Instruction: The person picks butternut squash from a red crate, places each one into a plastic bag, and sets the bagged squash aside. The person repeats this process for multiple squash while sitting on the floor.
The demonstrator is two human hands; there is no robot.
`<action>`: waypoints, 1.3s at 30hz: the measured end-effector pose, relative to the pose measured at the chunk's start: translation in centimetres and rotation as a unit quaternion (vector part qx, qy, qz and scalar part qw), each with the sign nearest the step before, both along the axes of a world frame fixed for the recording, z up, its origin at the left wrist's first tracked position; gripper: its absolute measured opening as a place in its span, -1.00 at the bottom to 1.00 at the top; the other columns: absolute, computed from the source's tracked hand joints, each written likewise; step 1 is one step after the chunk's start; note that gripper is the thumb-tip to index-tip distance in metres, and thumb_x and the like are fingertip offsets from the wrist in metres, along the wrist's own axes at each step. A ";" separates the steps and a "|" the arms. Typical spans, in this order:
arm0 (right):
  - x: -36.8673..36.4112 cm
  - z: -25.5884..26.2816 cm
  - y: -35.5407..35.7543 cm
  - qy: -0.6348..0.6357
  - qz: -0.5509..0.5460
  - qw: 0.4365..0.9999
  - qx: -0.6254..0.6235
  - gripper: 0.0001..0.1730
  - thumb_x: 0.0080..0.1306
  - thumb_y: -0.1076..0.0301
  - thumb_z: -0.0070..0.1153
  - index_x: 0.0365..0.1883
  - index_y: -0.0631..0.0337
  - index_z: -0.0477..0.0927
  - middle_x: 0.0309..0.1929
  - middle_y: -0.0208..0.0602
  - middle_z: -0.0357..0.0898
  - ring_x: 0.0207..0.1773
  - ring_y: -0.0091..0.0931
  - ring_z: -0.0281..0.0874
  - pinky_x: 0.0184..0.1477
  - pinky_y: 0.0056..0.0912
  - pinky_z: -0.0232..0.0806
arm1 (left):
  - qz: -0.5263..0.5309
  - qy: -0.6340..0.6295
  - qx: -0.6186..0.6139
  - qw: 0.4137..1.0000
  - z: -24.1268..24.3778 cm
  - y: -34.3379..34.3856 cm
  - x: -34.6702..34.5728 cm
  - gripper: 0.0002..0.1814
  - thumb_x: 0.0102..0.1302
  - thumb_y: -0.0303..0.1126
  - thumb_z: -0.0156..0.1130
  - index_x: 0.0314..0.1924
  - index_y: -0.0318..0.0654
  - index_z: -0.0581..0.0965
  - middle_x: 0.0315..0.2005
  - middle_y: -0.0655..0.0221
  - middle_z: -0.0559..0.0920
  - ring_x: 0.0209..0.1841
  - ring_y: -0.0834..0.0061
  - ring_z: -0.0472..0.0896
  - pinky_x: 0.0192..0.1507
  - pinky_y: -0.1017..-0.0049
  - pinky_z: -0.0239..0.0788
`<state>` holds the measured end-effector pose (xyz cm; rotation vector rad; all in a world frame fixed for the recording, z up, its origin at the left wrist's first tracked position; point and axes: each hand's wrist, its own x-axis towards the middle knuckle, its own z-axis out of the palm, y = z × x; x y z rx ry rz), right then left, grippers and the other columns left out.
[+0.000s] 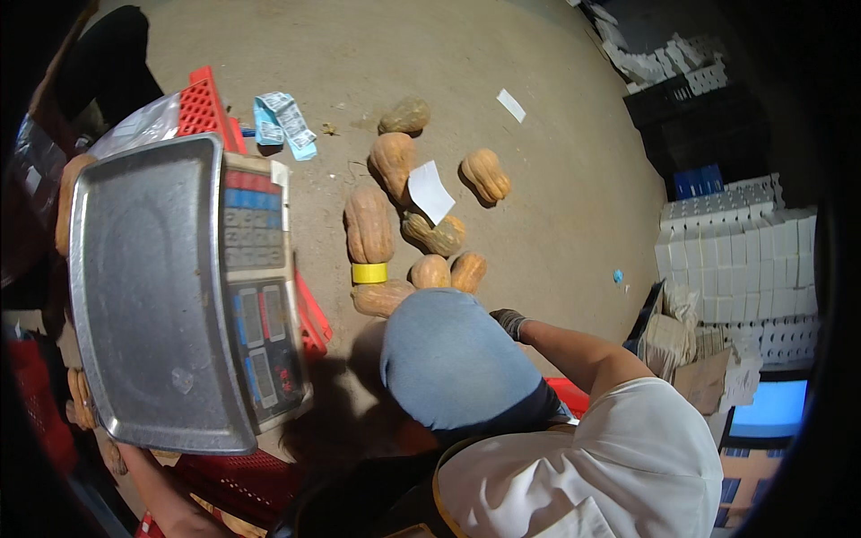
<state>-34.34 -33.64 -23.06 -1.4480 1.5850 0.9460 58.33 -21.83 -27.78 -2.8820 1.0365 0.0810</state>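
Observation:
My right hand, in a dark grey glove, shows only in part beside my blue-clad knee; its fingers are mostly hidden. A bare forearm at the lower left runs under the scale's metal pan, and my left hand is out of view. The scale's keypad and display panel face up. On the floor before me lie several tan squashes, among them a long one with a yellow tape roll at its end. White paper rests on a squash near a mottled green-and-orange squash.
Red plastic crates stand around and under the scale. A printed blue-and-white label strip and a white slip lie on the floor. Stacked white foam boxes, dark crates and cardboard stand at the right. A dark-clothed leg shows top left.

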 end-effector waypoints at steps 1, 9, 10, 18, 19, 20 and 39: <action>-0.3 -0.1 0.8 0.024 0.003 1.000 0.005 -0.50 0.22 0.06 0.07 -0.05 0.27 0.62 -0.04 0.04 0.61 0.07 -0.16 0.56 0.08 -0.19 0.34 | -0.004 0.003 -0.002 1.000 0.4 -0.1 0.2 -0.68 0.28 -0.26 0.02 -0.10 -0.30 0.57 -0.18 0.12 0.65 -0.12 0.21 0.60 -0.03 0.30 0.41; -1.4 -1.4 3.1 0.089 -0.133 0.987 -0.019 -0.29 0.17 -0.10 0.07 0.12 0.29 0.51 0.09 0.08 0.53 0.20 -0.14 0.47 0.22 -0.21 0.28 | -0.053 0.057 -0.042 0.996 3.1 1.3 -3.1 -0.68 0.31 -0.35 0.04 0.00 -0.34 0.52 -0.09 0.15 0.62 -0.05 0.27 0.57 0.05 0.36 0.38; -1.7 -1.6 3.5 0.083 -0.139 0.987 -0.011 -0.28 0.16 -0.10 0.08 0.12 0.29 0.50 0.09 0.08 0.53 0.20 -0.14 0.47 0.22 -0.21 0.28 | -0.057 0.066 -0.050 0.995 3.7 1.8 -3.4 -0.68 0.31 -0.37 0.05 0.01 -0.35 0.51 -0.08 0.15 0.62 -0.04 0.28 0.57 0.05 0.37 0.37; -5.3 -3.0 7.5 0.038 -0.210 0.976 0.035 -0.21 0.09 -0.10 0.17 0.16 0.30 0.46 0.10 0.08 0.51 0.20 -0.15 0.46 0.23 -0.18 0.29 | -0.022 0.172 -0.037 0.984 9.9 8.9 -11.5 -0.65 0.33 -0.46 0.07 0.11 -0.40 0.46 0.02 0.18 0.59 0.03 0.34 0.54 0.13 0.44 0.34; -5.8 -3.1 8.0 0.040 -0.221 0.974 0.033 -0.20 0.08 -0.10 0.18 0.17 0.30 0.45 0.10 0.08 0.51 0.20 -0.15 0.46 0.23 -0.18 0.29 | -0.003 0.183 -0.023 0.983 10.9 9.5 -12.7 -0.64 0.34 -0.47 0.07 0.12 -0.40 0.45 0.03 0.19 0.59 0.04 0.35 0.54 0.14 0.45 0.33; -6.3 -3.3 8.4 0.046 -0.231 0.971 0.030 -0.19 0.07 -0.11 0.19 0.17 0.30 0.44 0.11 0.08 0.51 0.20 -0.15 0.46 0.23 -0.17 0.29 | 0.010 0.190 -0.007 0.982 11.9 10.3 -13.9 -0.63 0.34 -0.48 0.07 0.13 -0.41 0.45 0.04 0.19 0.58 0.05 0.35 0.53 0.15 0.46 0.33; -11.3 -7.7 12.3 0.167 -0.365 0.900 -0.171 0.04 -0.10 -0.11 0.40 0.26 0.32 0.34 0.14 0.08 0.48 0.20 -0.15 0.46 0.25 -0.11 0.31 | -0.209 0.064 0.049 0.975 23.5 17.0 -33.5 -0.72 0.10 -0.49 0.23 -0.12 -0.23 0.59 -0.16 0.12 0.62 -0.01 0.08 0.55 0.10 0.24 0.36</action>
